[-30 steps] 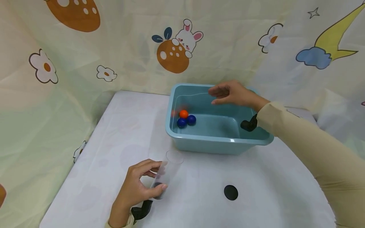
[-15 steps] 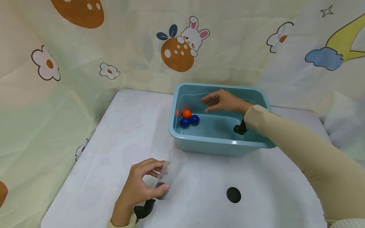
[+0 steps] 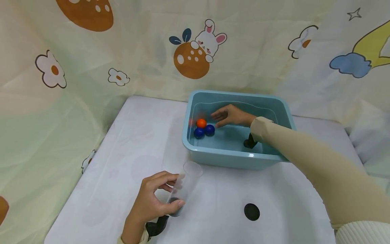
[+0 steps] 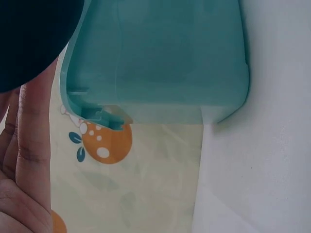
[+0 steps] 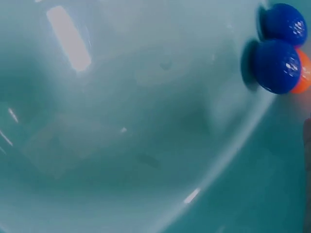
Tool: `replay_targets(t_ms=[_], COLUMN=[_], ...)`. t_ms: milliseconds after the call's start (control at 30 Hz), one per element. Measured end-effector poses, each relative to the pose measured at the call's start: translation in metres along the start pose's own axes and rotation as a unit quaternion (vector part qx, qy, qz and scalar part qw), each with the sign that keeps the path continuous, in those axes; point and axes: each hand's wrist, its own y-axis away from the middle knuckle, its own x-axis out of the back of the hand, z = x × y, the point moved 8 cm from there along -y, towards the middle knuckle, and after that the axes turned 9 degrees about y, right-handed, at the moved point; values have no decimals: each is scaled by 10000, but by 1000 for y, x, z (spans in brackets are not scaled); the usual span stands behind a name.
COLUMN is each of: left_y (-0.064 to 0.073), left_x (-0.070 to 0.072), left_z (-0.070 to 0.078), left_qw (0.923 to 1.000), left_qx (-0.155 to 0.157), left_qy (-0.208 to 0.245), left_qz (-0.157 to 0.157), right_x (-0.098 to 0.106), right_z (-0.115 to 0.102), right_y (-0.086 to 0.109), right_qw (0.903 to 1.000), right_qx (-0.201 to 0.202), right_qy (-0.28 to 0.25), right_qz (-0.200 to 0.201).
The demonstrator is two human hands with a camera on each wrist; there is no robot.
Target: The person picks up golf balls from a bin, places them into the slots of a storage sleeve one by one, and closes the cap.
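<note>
My left hand (image 3: 153,196) grips a clear plastic tube (image 3: 186,184) with a dark bottom, tilted with its mouth toward the basin. Inside the light blue basin (image 3: 225,162), my right hand (image 3: 233,116) reaches in from the right, fingers apart and holding nothing. Just left of its fingertips sit an orange ball (image 3: 201,123) and two dark blue balls, the nearer one (image 3: 199,133) and the right one (image 3: 209,130), grouped at the basin's left end. In the right wrist view the blue balls (image 5: 277,66) stand at the right edge, with the orange ball (image 5: 304,73) partly hidden behind.
A flat black disc (image 3: 252,211) lies on the white table (image 3: 122,162) in front of the basin. Patterned cloth (image 3: 146,51) hangs behind the table and along its left side.
My right hand has moved down and left, deeper into the basin and nearer the balls. The left hand keeps its hold on the tube. The whole head view has shifted slightly.
</note>
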Motion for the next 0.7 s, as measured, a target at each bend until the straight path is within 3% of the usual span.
replay_targets(t_ms=[300, 700], left_y=[8, 5], left_x=[1, 1], left_z=[-3, -8], left_qw=[9998, 9999], left_qx=[147, 118], left_qy=[12, 41], left_qz=[149, 92], right_x=[-18, -24], right_z=[16, 26], right_y=[-16, -24], right_qw=[9990, 9987], right_qx=[-187, -423], right_qy=[-390, -47], right_qz=[-66, -296])
